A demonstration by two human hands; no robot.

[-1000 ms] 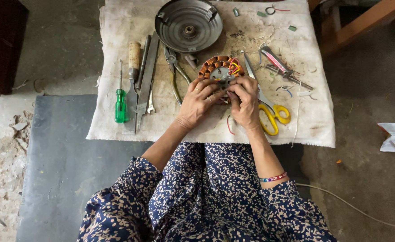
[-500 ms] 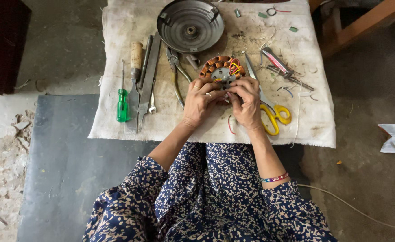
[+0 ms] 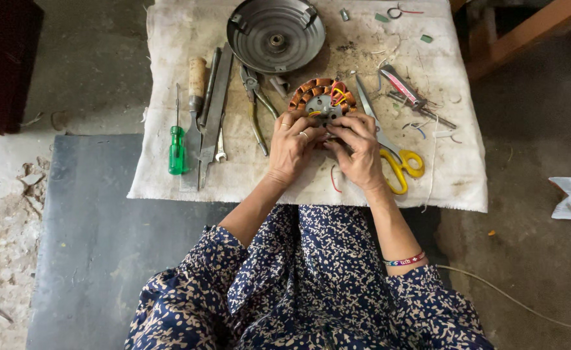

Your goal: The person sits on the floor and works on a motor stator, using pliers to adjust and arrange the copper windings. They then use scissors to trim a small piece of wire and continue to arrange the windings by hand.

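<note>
A round motor stator (image 3: 320, 96) with copper-coloured windings and red and yellow wires lies on a white cloth (image 3: 181, 35). My left hand (image 3: 293, 144) and my right hand (image 3: 359, 146) both press on its near edge, fingertips meeting at the metal core. The near half of the stator is hidden under my fingers. A ring shows on my left hand and a bead bracelet on my right wrist.
A grey metal motor cover (image 3: 276, 34) sits behind the stator. Left lie a green screwdriver (image 3: 177, 146), wooden-handled files (image 3: 198, 97), a spanner and pliers (image 3: 254, 104). Yellow-handled scissors (image 3: 395, 159) and a pink tool (image 3: 402, 87) lie right. A wooden frame (image 3: 525, 32) stands far right.
My hands stay on the stator with only slight finger shifts. The view has drifted a little.
</note>
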